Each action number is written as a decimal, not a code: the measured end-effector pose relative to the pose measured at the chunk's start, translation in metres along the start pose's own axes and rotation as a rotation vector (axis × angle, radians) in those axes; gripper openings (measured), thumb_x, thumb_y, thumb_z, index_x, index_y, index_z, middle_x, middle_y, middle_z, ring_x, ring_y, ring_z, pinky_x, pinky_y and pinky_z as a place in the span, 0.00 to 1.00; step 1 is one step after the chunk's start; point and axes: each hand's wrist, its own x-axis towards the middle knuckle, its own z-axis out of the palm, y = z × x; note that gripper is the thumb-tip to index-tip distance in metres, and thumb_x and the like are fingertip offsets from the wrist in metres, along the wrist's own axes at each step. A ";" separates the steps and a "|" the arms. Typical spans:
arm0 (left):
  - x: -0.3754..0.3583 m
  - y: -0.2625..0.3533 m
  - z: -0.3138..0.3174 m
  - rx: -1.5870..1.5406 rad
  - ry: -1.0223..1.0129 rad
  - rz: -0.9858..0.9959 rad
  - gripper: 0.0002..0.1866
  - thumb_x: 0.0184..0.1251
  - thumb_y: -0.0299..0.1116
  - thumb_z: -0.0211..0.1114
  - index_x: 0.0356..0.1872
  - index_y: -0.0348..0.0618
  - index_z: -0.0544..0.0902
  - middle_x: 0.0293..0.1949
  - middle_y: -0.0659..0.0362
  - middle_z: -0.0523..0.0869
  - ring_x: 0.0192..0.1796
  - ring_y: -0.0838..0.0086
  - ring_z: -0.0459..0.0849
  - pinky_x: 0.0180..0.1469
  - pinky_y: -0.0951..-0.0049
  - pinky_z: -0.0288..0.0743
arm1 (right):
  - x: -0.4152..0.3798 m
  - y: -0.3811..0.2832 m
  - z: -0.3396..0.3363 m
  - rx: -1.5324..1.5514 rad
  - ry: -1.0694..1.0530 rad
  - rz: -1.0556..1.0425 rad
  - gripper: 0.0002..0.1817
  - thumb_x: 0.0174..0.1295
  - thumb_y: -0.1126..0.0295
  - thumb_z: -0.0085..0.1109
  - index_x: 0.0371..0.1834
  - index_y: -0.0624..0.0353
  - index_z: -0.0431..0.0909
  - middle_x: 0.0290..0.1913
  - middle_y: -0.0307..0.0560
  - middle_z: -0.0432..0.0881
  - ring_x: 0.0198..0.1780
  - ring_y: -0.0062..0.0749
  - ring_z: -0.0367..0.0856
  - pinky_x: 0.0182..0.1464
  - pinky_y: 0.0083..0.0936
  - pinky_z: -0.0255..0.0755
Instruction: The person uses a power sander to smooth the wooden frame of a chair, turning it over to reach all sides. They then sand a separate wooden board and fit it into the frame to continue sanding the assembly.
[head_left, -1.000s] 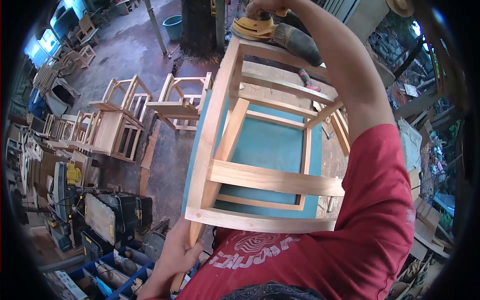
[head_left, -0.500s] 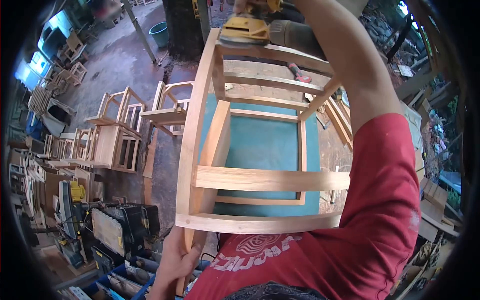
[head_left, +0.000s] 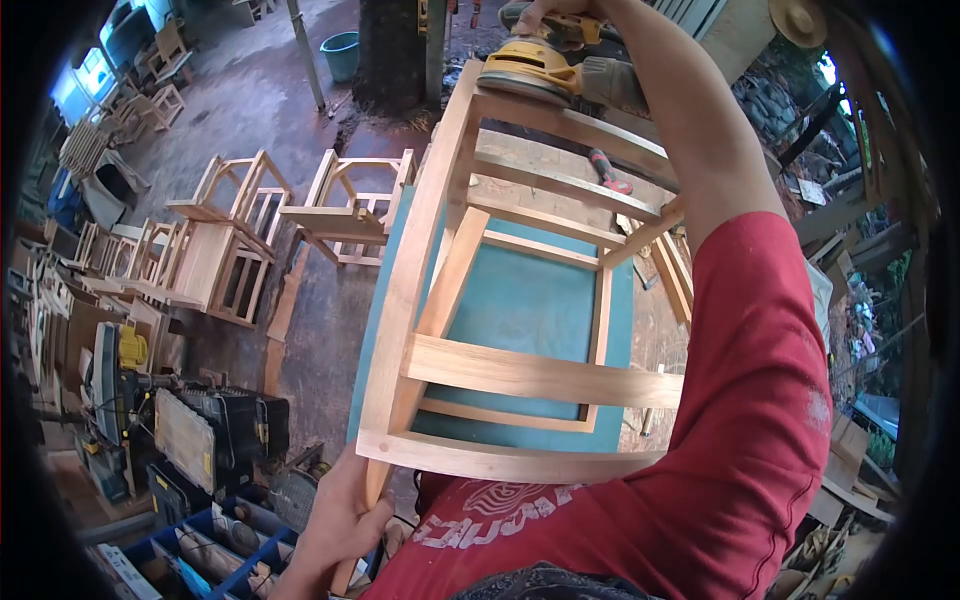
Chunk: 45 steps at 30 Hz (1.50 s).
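Observation:
A light wooden chair frame [head_left: 530, 372] lies over a green mat [head_left: 520, 310] on a workbench. My left hand [head_left: 345, 515] is wrapped round a wooden leg of the frame at its near left corner. At the far end, my right hand [head_left: 560, 14] grips the top of a yellow power sander [head_left: 527, 66], partly cut off by the upper edge of the view. The sander's round pad rests on the far rail by the frame's far left corner. A red and black tool [head_left: 610, 174] lies on the bench beyond the slats.
Several wooden chairs [head_left: 215, 265] stand on the floor to the left. Black tool cases [head_left: 215, 430] and a blue divided crate [head_left: 215, 560] are at the lower left. A green bucket [head_left: 341, 57] stands near a dark post. Wood pieces lie at the right.
The view has shifted slightly, and the frame appears more tilted. The sander and my right hand appear further right and lower in view. My left hand still holds the leg.

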 end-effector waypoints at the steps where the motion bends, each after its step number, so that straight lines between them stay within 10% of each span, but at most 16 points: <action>1: -0.001 0.000 0.000 0.000 -0.011 0.000 0.32 0.56 0.24 0.64 0.67 0.33 0.74 0.59 0.36 0.81 0.61 0.37 0.81 0.64 0.55 0.75 | -0.001 0.004 0.003 -0.013 0.010 -0.073 0.35 0.57 0.61 0.75 0.72 0.45 0.77 0.51 0.47 0.87 0.42 0.35 0.85 0.46 0.37 0.84; 10: 0.001 0.005 0.006 -0.143 -0.009 -0.071 0.34 0.52 0.22 0.61 0.67 0.30 0.74 0.54 0.43 0.85 0.59 0.58 0.85 0.66 0.61 0.74 | -0.054 0.118 -0.026 0.056 0.013 0.076 0.36 0.59 0.62 0.73 0.74 0.42 0.74 0.50 0.45 0.84 0.42 0.31 0.82 0.42 0.36 0.82; 13: -0.003 0.010 0.002 0.038 -0.043 -0.101 0.34 0.67 0.27 0.68 0.74 0.30 0.70 0.64 0.34 0.81 0.70 0.45 0.78 0.71 0.58 0.69 | -0.068 0.164 -0.049 0.167 -0.288 0.372 0.31 0.62 0.59 0.74 0.69 0.43 0.77 0.42 0.43 0.85 0.36 0.30 0.81 0.38 0.31 0.81; 15: -0.003 0.012 0.004 0.017 -0.060 -0.115 0.34 0.66 0.26 0.68 0.73 0.29 0.70 0.65 0.36 0.81 0.70 0.49 0.78 0.73 0.60 0.67 | -0.105 0.176 -0.039 0.055 0.003 0.321 0.22 0.64 0.59 0.73 0.61 0.46 0.81 0.35 0.41 0.84 0.30 0.29 0.79 0.34 0.26 0.79; 38: -0.002 -0.010 0.009 -0.161 -0.021 -0.075 0.40 0.52 0.26 0.58 0.73 0.25 0.67 0.60 0.46 0.83 0.63 0.65 0.81 0.70 0.65 0.71 | -0.193 0.149 0.053 -0.459 0.539 -0.165 0.35 0.54 0.58 0.76 0.65 0.56 0.76 0.49 0.47 0.85 0.48 0.34 0.83 0.49 0.35 0.80; 45: -0.002 -0.012 0.009 -0.108 0.049 0.075 0.34 0.51 0.24 0.62 0.66 0.29 0.75 0.53 0.41 0.85 0.58 0.54 0.86 0.65 0.61 0.75 | -0.190 0.133 0.134 -0.991 0.962 -0.451 0.39 0.56 0.53 0.75 0.74 0.39 0.73 0.59 0.53 0.80 0.57 0.45 0.86 0.57 0.42 0.82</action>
